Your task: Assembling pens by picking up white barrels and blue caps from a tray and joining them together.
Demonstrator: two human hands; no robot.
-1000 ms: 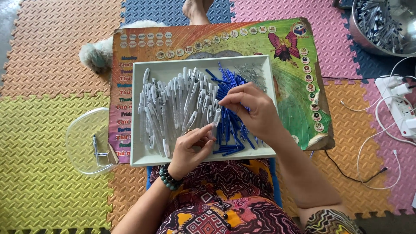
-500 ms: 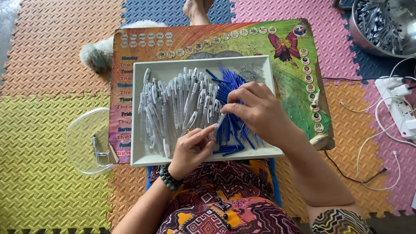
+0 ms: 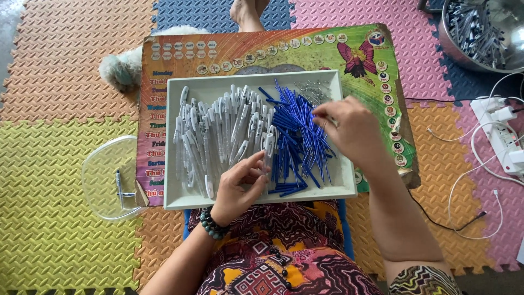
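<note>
A white tray (image 3: 256, 82) rests on a colourful board across my lap. It holds a heap of white pen barrels (image 3: 215, 131), a pile of blue refills (image 3: 295, 136) and a small cluster of metal springs (image 3: 314, 90) in its far right corner. My left hand (image 3: 237, 186) grips one white pen barrel (image 3: 268, 146) upright by the near edge of the refills. Over the right side of the tray, my right hand (image 3: 355, 131) has its thumb and forefinger pinched together beside the springs. What lies between the fingertips is too small to make out.
The butterfly-printed board (image 3: 376, 71) sits on foam floor mats. A clear plastic dish (image 3: 101, 175) lies to the left, a metal basin of pen parts (image 3: 480, 33) far right, and a power strip with cables (image 3: 505, 136) right. A fluffy white thing (image 3: 123, 68) and a foot (image 3: 245, 13) lie beyond.
My right hand has left the blue refills near the barrel and moved right and away, to the springs. My left hand has stayed put, holding the barrel.
</note>
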